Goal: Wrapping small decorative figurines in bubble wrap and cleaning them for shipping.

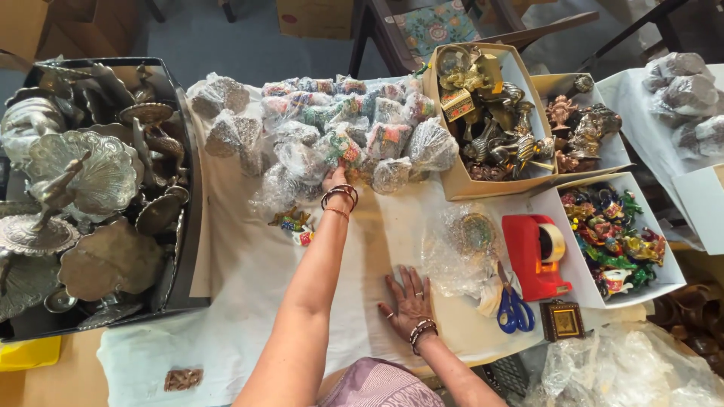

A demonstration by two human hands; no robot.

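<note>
My left hand [335, 178] reaches far forward into a heap of small plastic-wrapped packets [332, 128], some colourful, some silvery; its fingers are buried among them, so its grip is hidden. Bangles ring that wrist. My right hand [407, 296] lies flat, fingers spread, on the white cloth [249, 264] near the table's front edge, holding nothing. Two small painted figurines [294, 223] lie loose on the cloth just left of my left forearm. A clear plastic bag with a round ornament inside [464, 245] rests right of my right hand.
A black crate [185, 226] of brass peacock plates and stands fills the left. Open cardboard boxes [452, 181] of brass figurines stand at back right, a white box [573, 264] of colourful figures beside a red tape dispenser [535, 256], blue-handled scissors [513, 309] and a small framed plaque [562, 320].
</note>
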